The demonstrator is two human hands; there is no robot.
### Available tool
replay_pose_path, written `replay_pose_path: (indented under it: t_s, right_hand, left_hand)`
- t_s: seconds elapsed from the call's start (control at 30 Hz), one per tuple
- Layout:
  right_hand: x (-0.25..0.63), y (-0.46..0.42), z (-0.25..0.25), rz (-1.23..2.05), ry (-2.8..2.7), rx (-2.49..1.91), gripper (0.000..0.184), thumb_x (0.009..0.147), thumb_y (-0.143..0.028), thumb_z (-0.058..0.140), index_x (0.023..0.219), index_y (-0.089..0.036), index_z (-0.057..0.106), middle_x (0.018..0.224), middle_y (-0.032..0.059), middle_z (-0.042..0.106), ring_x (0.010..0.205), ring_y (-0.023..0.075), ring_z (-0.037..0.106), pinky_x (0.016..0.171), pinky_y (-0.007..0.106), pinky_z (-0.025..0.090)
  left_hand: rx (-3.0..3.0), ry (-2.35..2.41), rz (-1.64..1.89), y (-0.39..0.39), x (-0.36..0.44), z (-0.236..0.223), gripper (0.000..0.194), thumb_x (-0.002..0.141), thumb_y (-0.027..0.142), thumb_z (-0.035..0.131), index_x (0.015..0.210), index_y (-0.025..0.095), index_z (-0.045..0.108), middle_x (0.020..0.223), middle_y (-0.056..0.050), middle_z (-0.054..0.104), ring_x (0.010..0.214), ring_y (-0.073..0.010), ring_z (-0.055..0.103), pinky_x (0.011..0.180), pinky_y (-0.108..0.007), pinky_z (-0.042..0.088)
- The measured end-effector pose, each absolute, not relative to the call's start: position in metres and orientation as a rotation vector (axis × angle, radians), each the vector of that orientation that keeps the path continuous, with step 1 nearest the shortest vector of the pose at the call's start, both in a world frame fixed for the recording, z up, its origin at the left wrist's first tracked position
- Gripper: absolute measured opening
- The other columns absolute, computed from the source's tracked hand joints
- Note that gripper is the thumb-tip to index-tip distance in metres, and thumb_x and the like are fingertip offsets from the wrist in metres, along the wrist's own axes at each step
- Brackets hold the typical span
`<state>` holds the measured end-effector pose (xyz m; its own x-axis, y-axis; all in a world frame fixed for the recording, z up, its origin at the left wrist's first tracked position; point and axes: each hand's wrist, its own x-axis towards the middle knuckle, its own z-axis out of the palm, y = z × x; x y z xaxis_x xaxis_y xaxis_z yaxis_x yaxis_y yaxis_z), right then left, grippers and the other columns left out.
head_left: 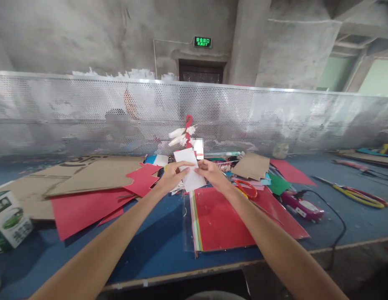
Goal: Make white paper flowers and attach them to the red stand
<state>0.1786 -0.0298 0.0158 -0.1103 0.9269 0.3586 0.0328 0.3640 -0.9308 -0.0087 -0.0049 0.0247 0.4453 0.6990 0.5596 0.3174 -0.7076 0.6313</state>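
Observation:
A small sheet of white paper [191,180] is held up over the table between my two hands. My left hand [172,174] pinches its left side, thumb and fingers closed on it. On the opposite edge, my right hand [212,171] grips the paper with bent fingers. Just behind stands a red paper shape [189,121] with white paper flowers [178,135] fixed to it. Beside that is a lit phone screen [198,148], partly blurred. Below my hands lies a pack of coloured paper [225,221], red sheet on top, in a clear sleeve.
Flattened cardboard [97,177] and red paper [84,208] lie to the left, near a white and green carton [12,221]. Rightward are red-handled scissors [248,189], a purple device [303,207] with a black cord, and yellow-and-red-handled scissors [353,193]. A perforated metal panel [144,112] lines the back.

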Motion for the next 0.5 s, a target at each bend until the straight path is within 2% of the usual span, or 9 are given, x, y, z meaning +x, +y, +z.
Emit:
replay_pose_path:
  t_s: [0.13, 0.27, 0.37, 0.43, 0.5]
  right_hand:
    - [0.177, -0.030, 0.016, 0.881, -1.545, -0.910, 0.031, 0.069, -0.037, 0.072, 0.090, -0.020, 0.057, 0.081, 0.0007, 0.067, 0.071, 0.0152, 0.061, 0.063, 0.025, 0.045]
    - [0.177, -0.025, 0.014, 0.803, -1.600, -0.949, 0.027, 0.071, -0.034, 0.070, 0.089, -0.020, 0.056, 0.076, 0.0000, 0.066, 0.065, 0.0142, 0.061, 0.059, 0.024, 0.044]
    - [0.186, -0.021, 0.016, 0.750, -1.623, -0.988, 0.021, 0.078, -0.034, 0.063, 0.092, -0.020, 0.056, 0.075, 0.0005, 0.065, 0.062, 0.0141, 0.061, 0.058, 0.024, 0.046]
    - [0.198, -0.020, 0.020, 0.663, -1.670, -1.058, 0.019, 0.083, -0.033, 0.058, 0.095, -0.020, 0.056, 0.080, 0.0021, 0.067, 0.065, 0.0148, 0.063, 0.061, 0.026, 0.047]
    - [0.216, -0.019, 0.023, 0.435, -1.776, -1.230, 0.016, 0.084, -0.031, 0.057, 0.096, -0.020, 0.058, 0.086, 0.0033, 0.069, 0.071, 0.0154, 0.064, 0.068, 0.027, 0.047]
  left_hand:
    - [2.236, 0.818, 1.119, -0.007, -0.007, 0.023, 0.036, 0.082, 0.043, 0.061, 0.105, 0.019, 0.074, 0.094, -0.006, 0.075, 0.074, -0.0195, 0.065, 0.061, -0.027, 0.051]
    - [2.219, 0.801, 1.072, -0.001, -0.008, 0.021, 0.034, 0.081, 0.043, 0.063, 0.101, 0.019, 0.076, 0.097, -0.006, 0.075, 0.084, -0.0216, 0.067, 0.069, -0.029, 0.053]
    - [2.214, 0.817, 1.094, 0.004, -0.011, 0.020, 0.033, 0.082, 0.041, 0.061, 0.104, 0.020, 0.075, 0.099, -0.005, 0.075, 0.089, -0.0216, 0.066, 0.074, -0.029, 0.052]
    - [2.204, 0.863, 1.133, 0.008, -0.014, 0.020, 0.032, 0.083, 0.040, 0.061, 0.103, 0.019, 0.074, 0.099, -0.005, 0.074, 0.087, -0.0208, 0.066, 0.071, -0.028, 0.052]
    - [2.180, 0.908, 1.153, 0.010, -0.016, 0.019, 0.034, 0.082, 0.041, 0.062, 0.105, 0.019, 0.073, 0.097, -0.004, 0.074, 0.078, -0.0189, 0.066, 0.064, -0.026, 0.050]
